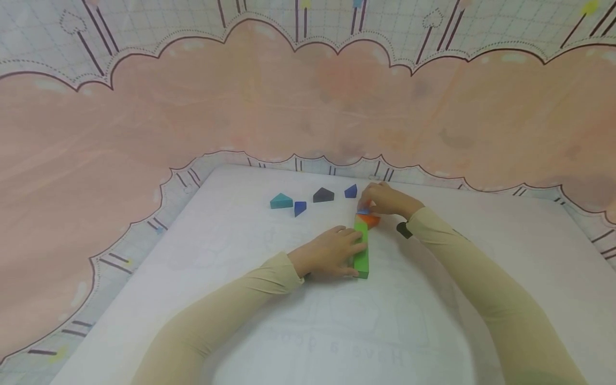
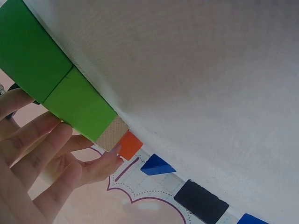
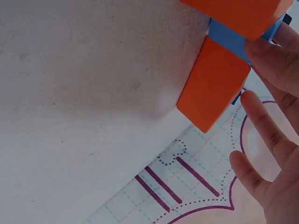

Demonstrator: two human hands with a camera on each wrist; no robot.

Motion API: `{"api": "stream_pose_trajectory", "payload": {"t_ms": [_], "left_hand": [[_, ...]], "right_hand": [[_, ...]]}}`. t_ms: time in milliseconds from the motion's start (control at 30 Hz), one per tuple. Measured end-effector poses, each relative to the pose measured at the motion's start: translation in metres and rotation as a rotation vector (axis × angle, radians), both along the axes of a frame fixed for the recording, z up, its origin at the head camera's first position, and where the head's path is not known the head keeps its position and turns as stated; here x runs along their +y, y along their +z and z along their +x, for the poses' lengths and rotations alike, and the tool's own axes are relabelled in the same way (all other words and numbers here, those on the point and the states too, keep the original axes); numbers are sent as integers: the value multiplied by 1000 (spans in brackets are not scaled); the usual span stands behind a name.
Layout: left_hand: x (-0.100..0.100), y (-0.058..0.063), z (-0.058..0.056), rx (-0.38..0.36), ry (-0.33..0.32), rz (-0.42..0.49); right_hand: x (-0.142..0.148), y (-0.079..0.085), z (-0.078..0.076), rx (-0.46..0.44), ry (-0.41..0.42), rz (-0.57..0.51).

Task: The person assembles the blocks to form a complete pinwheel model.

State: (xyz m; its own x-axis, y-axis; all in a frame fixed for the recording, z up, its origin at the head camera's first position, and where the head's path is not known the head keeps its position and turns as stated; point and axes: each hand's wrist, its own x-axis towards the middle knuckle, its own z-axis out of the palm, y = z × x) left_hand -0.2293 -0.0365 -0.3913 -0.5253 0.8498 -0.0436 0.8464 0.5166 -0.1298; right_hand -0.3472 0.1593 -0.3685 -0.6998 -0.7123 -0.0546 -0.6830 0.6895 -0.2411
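Note:
My left hand [image 1: 337, 248] rests on a long green row [image 1: 362, 262], its fingers laid across the top. In the left wrist view the row shows as a dark green block [image 2: 32, 51] end to end with a light green block [image 2: 81, 105] that has a bare wood end. At the row's far end my right hand [image 1: 387, 200] pinches a light blue block [image 3: 229, 37] between thumb and finger. That block sits between an orange block [image 3: 215, 79] and another orange piece [image 3: 243, 11]. The right hand's other fingers are spread and touch nothing.
To the left of the right hand lie a teal block [image 1: 281, 202], a small blue block [image 1: 300, 208], a dark grey block [image 1: 323, 195] and another blue block [image 1: 351, 191]. Beside the right sleeve is a black piece [image 1: 403, 230]. A white table [image 1: 231, 331] bears everything.

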Motion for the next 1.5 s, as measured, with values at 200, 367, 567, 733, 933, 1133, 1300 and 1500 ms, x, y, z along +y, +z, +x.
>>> {"api": "stream_pose_trajectory", "payload": {"t_ms": [200, 367, 567, 733, 933, 1133, 1300, 1500], "left_hand": [[0, -1, -1, 4, -5, 4], [0, -1, 0, -4, 1, 4], [0, 2, 3, -34, 20, -4], [0, 3, 4, -22, 20, -11], [-1, 1, 3, -11, 10, 0], [-1, -1, 1, -12, 4, 4], [-1, -1, 1, -29, 10, 7], [-2, 1, 3, -31, 9, 15]], "right_hand": [[-3, 2, 3, -8, -1, 8], [-2, 4, 4, -3, 14, -3], [6, 8, -1, 98, -68, -18], [11, 7, -8, 142, -185, 84], [9, 3, -14, 47, -200, 81], [2, 1, -18, -44, -215, 57], [-5, 2, -15, -31, -138, 44], [-5, 1, -14, -10, -94, 25]]}}
